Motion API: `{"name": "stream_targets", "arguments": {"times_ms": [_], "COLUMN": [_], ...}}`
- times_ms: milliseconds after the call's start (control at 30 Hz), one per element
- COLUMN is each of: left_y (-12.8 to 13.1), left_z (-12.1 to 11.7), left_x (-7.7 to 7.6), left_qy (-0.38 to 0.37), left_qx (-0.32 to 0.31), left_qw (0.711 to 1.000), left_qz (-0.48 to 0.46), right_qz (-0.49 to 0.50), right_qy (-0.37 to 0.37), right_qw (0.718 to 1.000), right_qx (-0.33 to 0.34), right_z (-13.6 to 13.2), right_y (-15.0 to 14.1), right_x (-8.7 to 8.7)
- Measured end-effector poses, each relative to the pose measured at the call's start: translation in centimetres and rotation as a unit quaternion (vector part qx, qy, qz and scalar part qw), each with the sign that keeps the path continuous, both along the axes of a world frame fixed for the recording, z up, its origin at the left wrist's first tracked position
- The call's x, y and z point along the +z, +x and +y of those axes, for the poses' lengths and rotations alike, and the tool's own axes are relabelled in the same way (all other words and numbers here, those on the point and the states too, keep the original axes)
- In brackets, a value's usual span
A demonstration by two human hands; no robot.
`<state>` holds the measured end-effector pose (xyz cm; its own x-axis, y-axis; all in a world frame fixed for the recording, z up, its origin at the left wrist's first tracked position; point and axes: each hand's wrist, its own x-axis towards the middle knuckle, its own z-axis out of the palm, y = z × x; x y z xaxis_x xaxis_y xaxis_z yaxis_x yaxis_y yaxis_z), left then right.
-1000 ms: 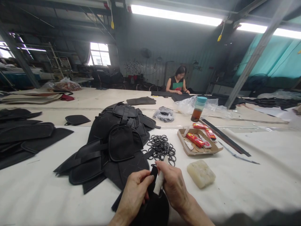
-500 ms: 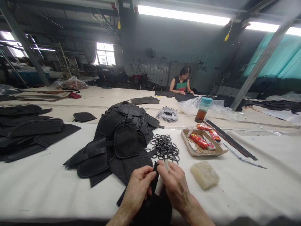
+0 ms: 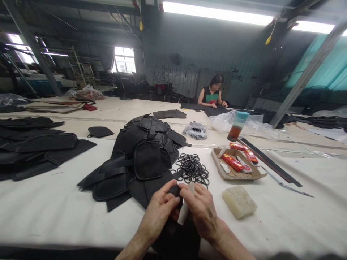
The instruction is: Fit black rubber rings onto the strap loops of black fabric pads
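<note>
My left hand (image 3: 159, 211) is closed, thumb and fingers pinching the edge of a black fabric piece (image 3: 177, 240) that hangs down at the table's front edge. Close beside it, my right hand (image 3: 202, 211) is wrapped round a pale, whitish stick-like thing (image 3: 183, 213); its exact kind I cannot make out. The right fingertips also meet the black fabric near the left hand. Just beyond the hands lies a heap of black D-shaped rings (image 3: 192, 168). To their left is a pile of black fabric pouches with straps (image 3: 151, 159).
A cardboard tray (image 3: 238, 177) holds red-and-yellow tubes. Nearer stands a yellowish block (image 3: 239, 202). Behind are a bottle with a blue lid (image 3: 238, 126), a dark strip (image 3: 271, 162) and a bag of rings (image 3: 195, 130). Across the table a person (image 3: 213, 94) handles dark fabric.
My left index finger has lifted and reaches further forward over the black piece, whose upright end now shows less. The right hand keeps the pale thing. The view has shifted slightly.
</note>
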<state>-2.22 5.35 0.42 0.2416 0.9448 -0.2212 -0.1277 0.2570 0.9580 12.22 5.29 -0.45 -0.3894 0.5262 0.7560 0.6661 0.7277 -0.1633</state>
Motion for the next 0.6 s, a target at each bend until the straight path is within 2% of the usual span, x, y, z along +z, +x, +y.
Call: {"name": "stream_targets", "arguments": {"times_ms": [100,233,333,433,600], "left_y": [-0.04,-0.08,-0.15,-0.16,0.04], "left_z": [0.18,0.61,0.82,0.79,0.5], "left_x": [0.14,-0.29,-0.52,-0.55,-0.31], "left_qy": [0.008,0.013,0.012,0.009,0.006], "left_qx": [-0.006,-0.011,-0.014,-0.019,0.009], "left_qw": [1.0,1.0,1.0,1.0,1.0], "left_qz": [-0.002,-0.002,-0.002,-0.008,0.007], "right_qz": [0.093,0.135,0.109,0.05,0.009], "right_qy": [-0.054,-0.079,-0.063,-0.03,-0.007], "right_qw": [0.994,0.986,0.99,0.998,1.0], "right_qx": [-0.018,-0.05,-0.06,-0.033,-0.028], "right_z": [0.01,0.05,0.22,0.47,0.58], "right_y": [-0.11,-0.38,-0.4,-0.28,-0.32], "right_x": [-0.34,-0.75,-0.59,-0.21,-0.16]}}
